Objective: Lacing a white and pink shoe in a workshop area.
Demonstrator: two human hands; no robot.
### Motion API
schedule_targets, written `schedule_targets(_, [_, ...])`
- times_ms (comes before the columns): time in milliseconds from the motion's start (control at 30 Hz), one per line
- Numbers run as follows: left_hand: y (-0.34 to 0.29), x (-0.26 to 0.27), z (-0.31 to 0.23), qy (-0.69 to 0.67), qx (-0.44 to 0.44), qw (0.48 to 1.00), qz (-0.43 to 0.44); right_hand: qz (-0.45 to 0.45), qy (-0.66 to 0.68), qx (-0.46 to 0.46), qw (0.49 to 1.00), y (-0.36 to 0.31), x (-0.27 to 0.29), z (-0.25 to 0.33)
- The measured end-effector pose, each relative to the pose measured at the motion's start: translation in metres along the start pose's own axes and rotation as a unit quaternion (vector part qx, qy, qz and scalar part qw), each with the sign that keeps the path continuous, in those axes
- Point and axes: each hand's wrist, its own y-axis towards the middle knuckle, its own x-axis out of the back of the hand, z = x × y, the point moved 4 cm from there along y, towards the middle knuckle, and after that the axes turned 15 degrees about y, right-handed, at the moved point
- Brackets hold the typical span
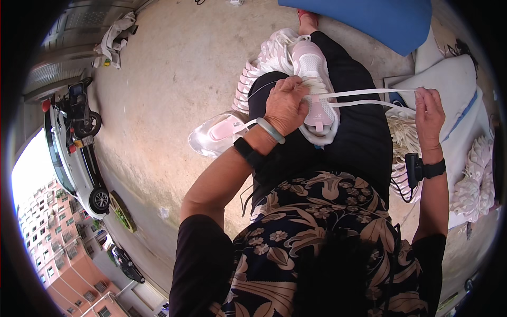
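A white and pink sneaker (311, 61) lies across my lap with its toe pointing away from me. My left hand (288, 105) is closed at the left edge of its lacing, its fingertips against the shoe; a thin line sticks out to the left of them. What else the fingers hold is hidden. Off to the right, my right hand (429, 113) pinches a white shoelace (375, 93) and holds it taut from the sneaker. A second strand runs just below it. Beneath my left forearm sits another pale shoe (214, 134) with a pink insole.
Stacked pink and white shoes (259, 68) stand beyond my left knee. Bundled cream laces (404, 129) and more pale shoes (472, 179) lie on the right by a white sheet (454, 79). A blue panel (369, 18) hangs at the top. A motorbike (79, 111) and a car (79, 169) stand left.
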Motion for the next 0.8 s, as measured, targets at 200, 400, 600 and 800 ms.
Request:
schedule_targets(200, [0.006,-0.008,0.006,-0.043,0.011,0.998,0.040,0.091,0.027,-0.056,0.994,-0.013,-0.015,0.001])
schedule_targets(400, [0.009,0.001,0.003,-0.064,-0.017,0.997,0.047,0.123,0.113,-0.060,0.984,-0.008,-0.039,0.015])
schedule_targets(600, [0.011,0.012,-0.010,-0.020,-0.026,0.999,-0.034,0.192,0.121,-0.052,0.972,0.016,-0.085,0.039])
schedule_targets(800, [0.017,0.008,-0.004,0.011,0.006,0.999,-0.048,0.308,0.093,0.055,0.945,0.018,-0.122,0.049])
